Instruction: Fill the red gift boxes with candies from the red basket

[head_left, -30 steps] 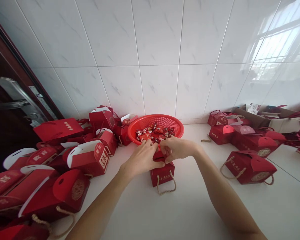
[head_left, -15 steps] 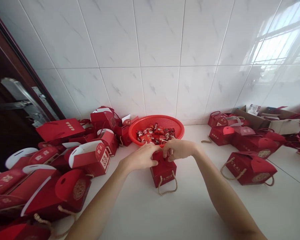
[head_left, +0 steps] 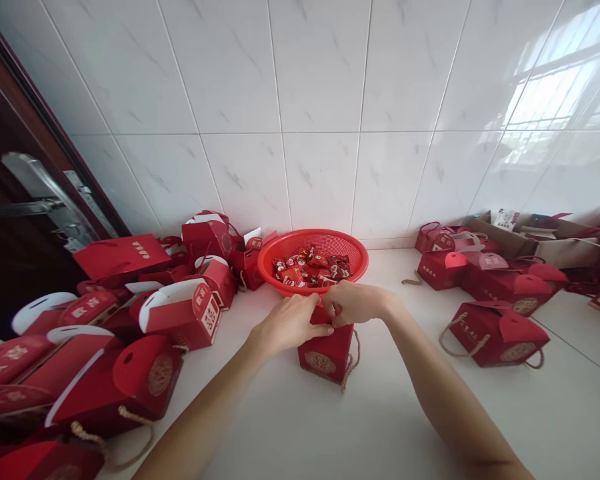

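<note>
A small red box [head_left: 325,353] with a round gold emblem stands on the white counter in front of me, its rope handle hanging at the right side. My left hand [head_left: 293,323] grips the top of the box from the left, thumb across its upper edge. From the right, my right hand [head_left: 355,303] pinches the top, its fingers curled and touching the left hand. The fingers hide most of the box's top. Just behind the hands sits a red plastic basket [head_left: 313,238] holding wrapped candies [head_left: 320,260].
Many red boxes, several with open flaps [head_left: 175,320], crowd the left side near a dark door [head_left: 10,267]. On the right are closed red boxes [head_left: 503,333], a grey-brown carton [head_left: 565,251] and a short rope piece [head_left: 411,281]. A tiled wall rises behind.
The box has been turned, so its gold emblem now faces me and the rope handle has moved from the front to the right side. Both hands have shifted slightly on its top.
</note>
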A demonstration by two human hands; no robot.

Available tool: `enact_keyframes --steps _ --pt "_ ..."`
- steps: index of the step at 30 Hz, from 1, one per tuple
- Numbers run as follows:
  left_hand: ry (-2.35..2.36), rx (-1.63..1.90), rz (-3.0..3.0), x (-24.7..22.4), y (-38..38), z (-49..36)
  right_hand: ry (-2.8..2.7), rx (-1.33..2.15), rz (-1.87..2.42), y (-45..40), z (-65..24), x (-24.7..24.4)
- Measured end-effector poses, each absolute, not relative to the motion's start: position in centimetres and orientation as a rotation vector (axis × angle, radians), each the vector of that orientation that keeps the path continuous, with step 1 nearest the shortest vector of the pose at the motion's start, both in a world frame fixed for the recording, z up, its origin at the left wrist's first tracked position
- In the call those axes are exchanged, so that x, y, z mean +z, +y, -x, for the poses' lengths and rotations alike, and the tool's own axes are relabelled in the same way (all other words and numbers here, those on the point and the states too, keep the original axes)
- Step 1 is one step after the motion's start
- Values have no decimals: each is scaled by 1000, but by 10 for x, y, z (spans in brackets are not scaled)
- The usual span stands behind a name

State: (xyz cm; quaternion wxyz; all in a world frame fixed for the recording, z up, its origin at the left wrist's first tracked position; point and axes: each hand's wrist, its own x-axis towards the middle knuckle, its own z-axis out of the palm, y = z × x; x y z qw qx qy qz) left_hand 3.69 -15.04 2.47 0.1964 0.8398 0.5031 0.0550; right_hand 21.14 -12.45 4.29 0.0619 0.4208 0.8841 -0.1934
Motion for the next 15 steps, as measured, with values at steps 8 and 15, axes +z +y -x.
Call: enact_keyframes --steps 8,15 --pt "1146 203 -2133 20 -148 -28 2636 -597 -1198 -134 -204 45" --pt "1252 190 -2208 27 -155 -31 2635 -399 -1281 -142 -195 43"
